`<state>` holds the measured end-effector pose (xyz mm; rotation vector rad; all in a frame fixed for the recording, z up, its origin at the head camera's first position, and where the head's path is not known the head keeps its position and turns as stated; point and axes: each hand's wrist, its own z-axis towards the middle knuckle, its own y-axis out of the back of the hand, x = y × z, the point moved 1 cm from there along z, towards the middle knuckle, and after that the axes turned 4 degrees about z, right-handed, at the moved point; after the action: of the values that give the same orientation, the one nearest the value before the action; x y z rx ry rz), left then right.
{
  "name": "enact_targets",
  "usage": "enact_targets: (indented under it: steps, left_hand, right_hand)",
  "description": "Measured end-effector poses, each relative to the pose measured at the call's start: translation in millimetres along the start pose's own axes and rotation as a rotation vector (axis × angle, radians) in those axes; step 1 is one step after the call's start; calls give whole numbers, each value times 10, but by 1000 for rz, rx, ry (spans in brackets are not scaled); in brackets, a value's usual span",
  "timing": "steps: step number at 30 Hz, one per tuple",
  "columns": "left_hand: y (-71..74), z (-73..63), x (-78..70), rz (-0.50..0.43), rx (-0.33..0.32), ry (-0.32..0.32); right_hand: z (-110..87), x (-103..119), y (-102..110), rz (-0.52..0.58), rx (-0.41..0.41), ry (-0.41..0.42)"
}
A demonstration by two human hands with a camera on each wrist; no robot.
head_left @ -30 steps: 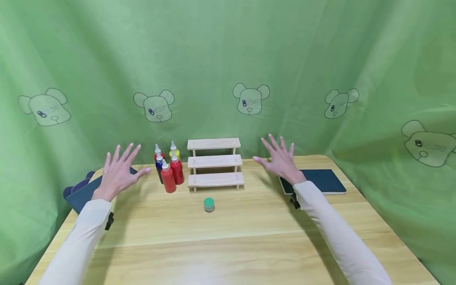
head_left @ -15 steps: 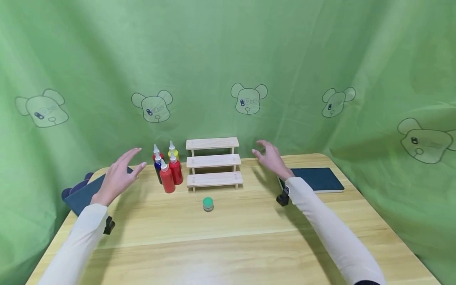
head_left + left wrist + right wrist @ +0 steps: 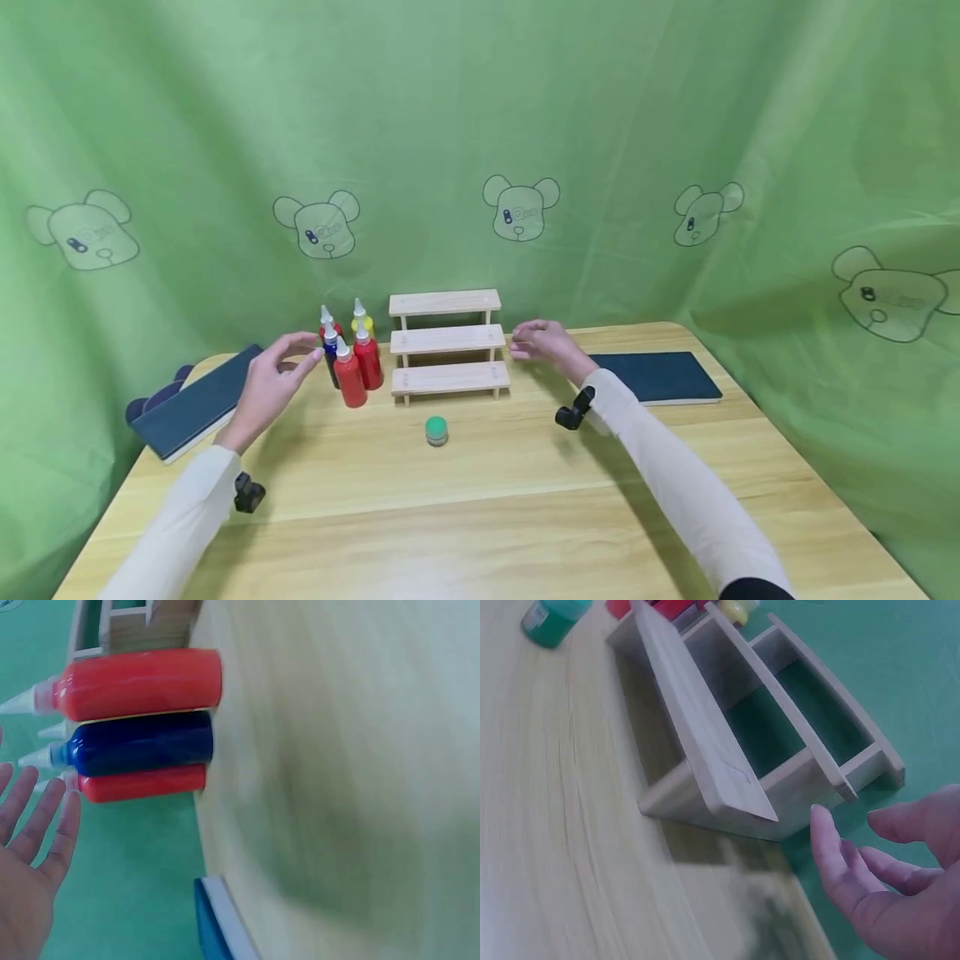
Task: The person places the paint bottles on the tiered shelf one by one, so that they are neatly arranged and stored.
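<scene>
My left hand [image 3: 272, 382] hovers at the left of a cluster of squeeze bottles with pointed white nozzles. Its fingers reach loosely toward a dark blue bottle [image 3: 142, 742], holding nothing. A red bottle [image 3: 350, 379] is at the front of the cluster, with more red ones and a yellow bottle [image 3: 362, 322] behind. On the other side, my right hand [image 3: 553, 346] is beside the right end of a three-step wooden stand [image 3: 450, 378]. In the right wrist view its slightly bent fingertips [image 3: 821, 817] come close to the middle step, with nothing between thumb and fingers.
A small green-lidded jar [image 3: 437, 431] stands in front of the stand. A dark blue notebook [image 3: 663, 377] lies at the right, and another dark notebook [image 3: 197, 404] lies slanted at the left over purple rounded shapes [image 3: 161, 396]. A green curtain [image 3: 435, 125] hangs behind the table.
Both hands have come inward and lower from spread fingers to loosely bent ones, the left toward the bottles, the right toward the stand. The objects on the table have stayed in place.
</scene>
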<state>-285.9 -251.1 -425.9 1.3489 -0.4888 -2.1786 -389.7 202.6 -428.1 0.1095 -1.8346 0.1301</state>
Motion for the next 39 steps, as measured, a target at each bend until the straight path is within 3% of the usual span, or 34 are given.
enact_targets:
  steps: [9, 14, 24, 39]
  left_hand:
    - [-213, -58, -6, -84, 68, 31]
    - [-323, -44, -9, -75, 84, 50]
    - [-452, -75, -21, 16, 14, 112]
    - [-526, -128, -35, -88, 23, 99]
  right_hand:
    - [27, -41, -61, 115, 54, 6]
    - [55, -44, -119, 165, 65, 5]
    - [112, -32, -195, 109, 69, 15]
    - [147, 7, -186, 48, 35, -12]
